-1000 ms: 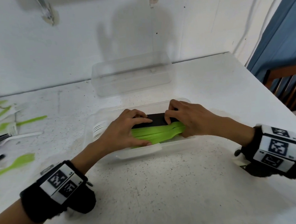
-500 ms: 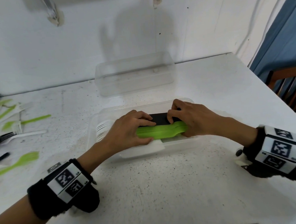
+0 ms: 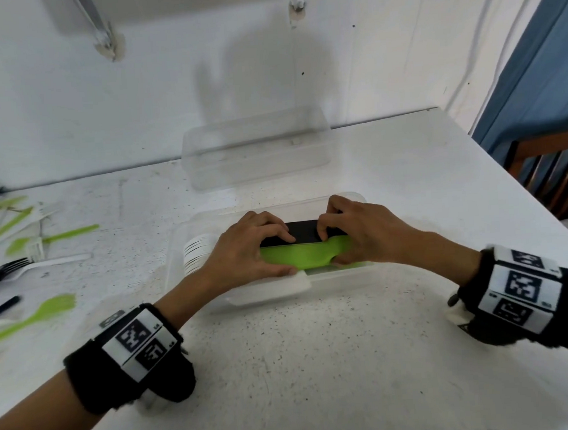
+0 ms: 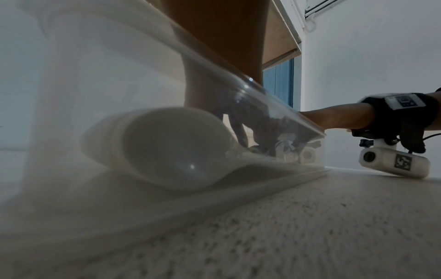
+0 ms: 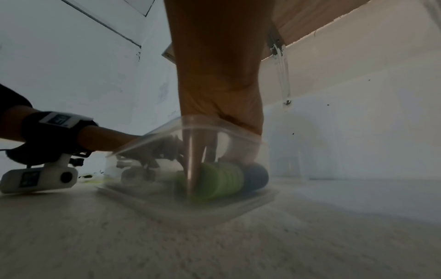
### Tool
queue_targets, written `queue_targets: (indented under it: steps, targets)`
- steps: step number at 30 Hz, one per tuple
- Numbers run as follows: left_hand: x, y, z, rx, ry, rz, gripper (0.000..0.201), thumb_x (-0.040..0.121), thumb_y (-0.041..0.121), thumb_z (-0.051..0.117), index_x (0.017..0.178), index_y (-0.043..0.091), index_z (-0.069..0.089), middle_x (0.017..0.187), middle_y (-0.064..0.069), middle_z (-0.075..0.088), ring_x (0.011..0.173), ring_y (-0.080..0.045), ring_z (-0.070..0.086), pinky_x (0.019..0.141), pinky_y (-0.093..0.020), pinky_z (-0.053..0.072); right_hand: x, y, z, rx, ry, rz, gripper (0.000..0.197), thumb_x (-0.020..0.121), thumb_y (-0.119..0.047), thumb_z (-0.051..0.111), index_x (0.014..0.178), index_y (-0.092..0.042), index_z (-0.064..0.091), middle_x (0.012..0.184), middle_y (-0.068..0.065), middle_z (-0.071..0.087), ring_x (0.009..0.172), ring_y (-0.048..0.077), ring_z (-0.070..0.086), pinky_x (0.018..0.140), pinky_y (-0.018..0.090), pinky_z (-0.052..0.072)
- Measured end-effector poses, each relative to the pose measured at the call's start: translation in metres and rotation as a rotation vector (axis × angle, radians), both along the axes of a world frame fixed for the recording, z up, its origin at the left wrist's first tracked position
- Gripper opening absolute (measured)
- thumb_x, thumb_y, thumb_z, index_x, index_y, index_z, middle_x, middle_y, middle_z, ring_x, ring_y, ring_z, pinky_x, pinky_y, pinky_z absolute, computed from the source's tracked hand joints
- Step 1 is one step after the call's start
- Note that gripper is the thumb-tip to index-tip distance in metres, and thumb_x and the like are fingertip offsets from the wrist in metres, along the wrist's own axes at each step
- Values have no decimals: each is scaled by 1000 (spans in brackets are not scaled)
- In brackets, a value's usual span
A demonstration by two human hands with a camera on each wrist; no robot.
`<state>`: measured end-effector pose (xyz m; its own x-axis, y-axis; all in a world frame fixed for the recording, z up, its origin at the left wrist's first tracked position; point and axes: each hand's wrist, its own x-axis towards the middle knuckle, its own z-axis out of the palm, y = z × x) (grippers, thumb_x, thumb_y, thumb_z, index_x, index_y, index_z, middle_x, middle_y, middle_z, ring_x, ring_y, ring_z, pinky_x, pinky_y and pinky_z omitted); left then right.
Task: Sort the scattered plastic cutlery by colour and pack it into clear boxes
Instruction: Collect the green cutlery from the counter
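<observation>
A clear box sits mid-table. It holds a stack of white spoons at its left end, black cutlery along the far side and a stack of green spoons along the near side. My left hand grips the handle end of the green stack, thumb near, fingers far. My right hand curls over the bowl end, its fingertips touching the black pieces. Through the box wall the right wrist view shows the green spoon bowls under my fingers. The left wrist view shows the white spoons.
A second clear box, empty, stands by the back wall. Loose cutlery lies at the left: green pieces, a black fork and a white fork. The table's right edge borders a wooden chair.
The green spoons were splayed a second ago; both hands have squeezed them into one tight stack in the box. The hands stay in the box.
</observation>
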<state>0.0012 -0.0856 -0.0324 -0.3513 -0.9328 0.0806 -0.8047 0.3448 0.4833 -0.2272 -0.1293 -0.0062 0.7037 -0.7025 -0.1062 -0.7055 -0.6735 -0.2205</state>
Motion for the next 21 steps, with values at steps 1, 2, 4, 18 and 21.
queue_targets:
  steps: [1, 2, 4, 18, 21]
  targets:
    - [0, -1, -1, -3, 5, -3, 58, 58, 69, 55, 101, 33, 66, 109, 20, 55, 100, 0, 43, 76, -10, 35, 0, 0, 0, -3, -4, 1, 38, 72, -32, 73, 105, -23, 57, 100, -10, 35, 76, 11, 41, 50, 15, 23]
    - [-1, -1, -2, -7, 8, -6, 58, 58, 69, 55, 101, 31, 66, 109, 18, 56, 99, -1, 43, 76, -10, 34, 0, 0, 0, -2, -10, 1, 37, 72, -32, 73, 104, -23, 57, 100, -10, 36, 76, 12, 41, 50, 15, 23]
    - [-1, -1, -3, -9, 13, -10, 57, 59, 68, 55, 100, 30, 66, 109, 17, 56, 99, -3, 44, 76, -12, 35, 0, 0, 1, -3, -18, 2, 37, 72, -31, 73, 104, -22, 57, 100, -9, 37, 76, 12, 42, 50, 15, 23]
    - [-1, -2, -10, 6, 56, 30, 58, 58, 66, 57, 101, 28, 64, 110, 13, 55, 101, -9, 45, 87, -34, 42, 7, -3, 10, 122, 60, -25, 27, 84, -44, 61, 106, -29, 55, 103, -7, 40, 89, 14, 50, 67, 24, 33]
    - [0, -2, -9, 75, 73, 49, 62, 55, 69, 56, 104, 31, 64, 113, 13, 53, 103, -9, 43, 90, -31, 38, 9, -2, 12, 129, 76, -34, 27, 84, -42, 61, 106, -29, 54, 104, -6, 39, 87, 12, 47, 67, 23, 33]
